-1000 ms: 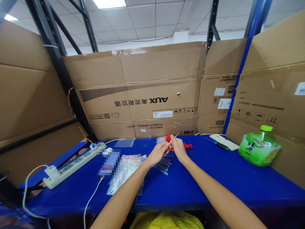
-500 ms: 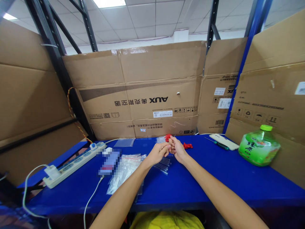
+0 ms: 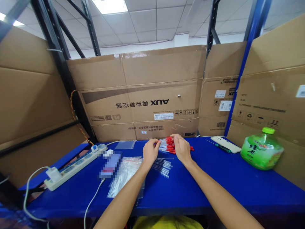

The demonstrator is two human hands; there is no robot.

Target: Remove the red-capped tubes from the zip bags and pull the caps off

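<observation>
My left hand (image 3: 150,151) is at the left end of a bundle of slim clear tubes with red caps (image 3: 170,149). Its thumb and fingertips are closed together, and what they pinch is too small to make out. On the other side, my right hand (image 3: 182,149) curves around the capped ends with its fingers apart, fingertips close to the caps and partly hiding them. Nearer to me lie several clear tubes without red caps (image 3: 163,168). More red caps (image 3: 192,148) show just right of my right hand.
Clear zip bags (image 3: 126,175) lie left of my forearm, beside a blurred phone (image 3: 111,163) on a cable and a power strip (image 3: 76,165). A flat clear bag (image 3: 125,145) is behind. To the right are a green-handled screwdriver (image 3: 222,148), a pale flat case (image 3: 226,144) and a green bottle (image 3: 261,149).
My hands were together, fingertips meeting over the tubes. Now they have parted to either side of the red-capped bundle, which shows more fully between them. The view has tilted slightly upward.
</observation>
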